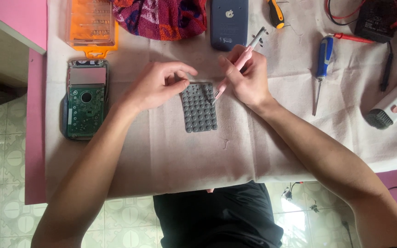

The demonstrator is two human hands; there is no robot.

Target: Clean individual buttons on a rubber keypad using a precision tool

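A grey rubber keypad mat [200, 110] with rows of round bumps lies on the white cloth [171, 151] in the middle. My left hand [159, 85] rests at its upper left edge, fingertips touching the mat. My right hand [246, 78] holds a pink and grey pen-shaped tool [240, 64] whose lower tip touches the mat's upper right part.
A green circuit board in an opened device shell [86, 98] lies at left, an orange bit case [92, 23] above it. A dark back cover [229, 23], a patterned cloth [161, 16], a blue screwdriver [321, 69], a white brush tool [391, 108] and a black meter with leads [377, 18] surround the work.
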